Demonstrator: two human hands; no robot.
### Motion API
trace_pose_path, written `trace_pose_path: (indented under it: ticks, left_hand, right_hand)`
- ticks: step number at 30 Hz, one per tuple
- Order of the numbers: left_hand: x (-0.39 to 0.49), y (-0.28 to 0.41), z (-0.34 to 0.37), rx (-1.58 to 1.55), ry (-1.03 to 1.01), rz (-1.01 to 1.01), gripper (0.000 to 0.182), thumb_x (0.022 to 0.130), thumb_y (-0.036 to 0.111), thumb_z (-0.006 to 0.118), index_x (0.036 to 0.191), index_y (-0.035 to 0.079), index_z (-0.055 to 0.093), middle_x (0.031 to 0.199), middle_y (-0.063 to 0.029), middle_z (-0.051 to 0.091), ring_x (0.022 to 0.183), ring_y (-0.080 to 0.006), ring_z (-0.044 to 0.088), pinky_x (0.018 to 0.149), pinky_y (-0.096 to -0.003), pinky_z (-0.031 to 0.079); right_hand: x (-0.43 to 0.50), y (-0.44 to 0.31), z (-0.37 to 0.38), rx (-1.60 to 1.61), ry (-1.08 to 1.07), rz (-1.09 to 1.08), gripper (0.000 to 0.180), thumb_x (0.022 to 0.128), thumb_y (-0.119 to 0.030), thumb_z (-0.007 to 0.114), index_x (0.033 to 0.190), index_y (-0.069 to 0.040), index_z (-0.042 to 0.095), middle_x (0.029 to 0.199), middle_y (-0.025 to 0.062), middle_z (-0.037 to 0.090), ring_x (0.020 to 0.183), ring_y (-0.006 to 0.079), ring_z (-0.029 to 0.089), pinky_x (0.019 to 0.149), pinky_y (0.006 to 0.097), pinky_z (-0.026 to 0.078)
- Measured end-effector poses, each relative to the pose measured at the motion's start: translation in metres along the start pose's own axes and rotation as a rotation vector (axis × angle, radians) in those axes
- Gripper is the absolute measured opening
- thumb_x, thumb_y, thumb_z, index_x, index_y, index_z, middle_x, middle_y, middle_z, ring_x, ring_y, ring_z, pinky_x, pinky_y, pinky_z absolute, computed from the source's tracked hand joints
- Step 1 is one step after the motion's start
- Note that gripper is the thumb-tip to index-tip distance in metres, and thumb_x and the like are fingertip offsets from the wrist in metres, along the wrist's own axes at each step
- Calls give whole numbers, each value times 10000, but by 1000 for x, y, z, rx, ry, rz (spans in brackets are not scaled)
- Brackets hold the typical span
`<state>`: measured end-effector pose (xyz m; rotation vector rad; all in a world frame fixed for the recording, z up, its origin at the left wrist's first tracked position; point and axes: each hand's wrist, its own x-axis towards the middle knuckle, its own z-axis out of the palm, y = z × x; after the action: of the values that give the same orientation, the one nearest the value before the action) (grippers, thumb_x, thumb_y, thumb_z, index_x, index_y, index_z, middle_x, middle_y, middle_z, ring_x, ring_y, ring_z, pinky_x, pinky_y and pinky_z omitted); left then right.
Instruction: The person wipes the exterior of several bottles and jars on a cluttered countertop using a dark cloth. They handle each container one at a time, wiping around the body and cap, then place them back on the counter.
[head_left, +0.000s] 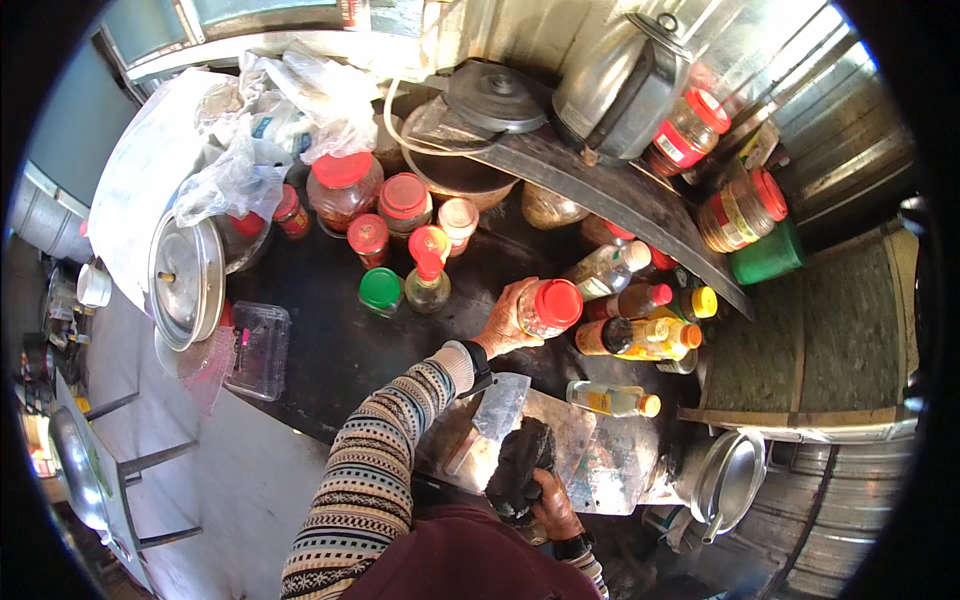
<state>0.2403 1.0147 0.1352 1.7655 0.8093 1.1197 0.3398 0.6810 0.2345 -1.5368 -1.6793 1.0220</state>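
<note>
My left hand (504, 324), at the end of a patterned knit sleeve, is wrapped around a clear jar with a red lid (551, 306), tilted with the lid to the right. My right hand (556, 504), close to my body, grips a dark, dirty cloth (523, 461) over the board's near part. Just right of the jar stand several bottles, among them a bottle with a white cap (611, 268) and an orange-capped bottle (667, 339). A glass bottle with a yellowish cap (611, 398) is nearer to me. What the jar contains is hard to tell.
Red-lidded jars (405, 196) and a green-lidded jar (380, 290) stand left of the left hand. A dark shelf (600, 180) bearing a metal kettle (619, 86) overhangs the bottles. A plastic box (259, 351) and a metal pot lid (186, 280) are at the left.
</note>
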Motion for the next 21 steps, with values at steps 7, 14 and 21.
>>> trace_pose_path:
  ticks: [7,14,21]
  left_hand:
    - [-9,9,-8,196,-47,-255,1265,508,226,938,1516,83,188,1383,-235,417,1265,-411,437,1077,-474,389]
    - [-72,49,-76,102,227,-315,694,670,176,843,1265,42,512,1160,-160,576,1054,-308,593,905,-402,495]
    - [-85,90,-136,404,566,-381,638,663,108,847,1193,46,497,1097,-116,545,926,-235,582,711,-327,521]
  right_hand:
    - [9,46,28,822,27,607,434,814,99,561,1224,-43,549,1268,165,556,1135,303,577,936,368,489]
    - [39,16,17,1384,29,689,411,868,-139,589,1254,1,567,1235,114,610,1091,263,613,917,401,507]
    - [67,-30,16,1274,17,616,535,807,-116,629,1315,4,513,1224,114,618,1100,253,607,942,382,500]
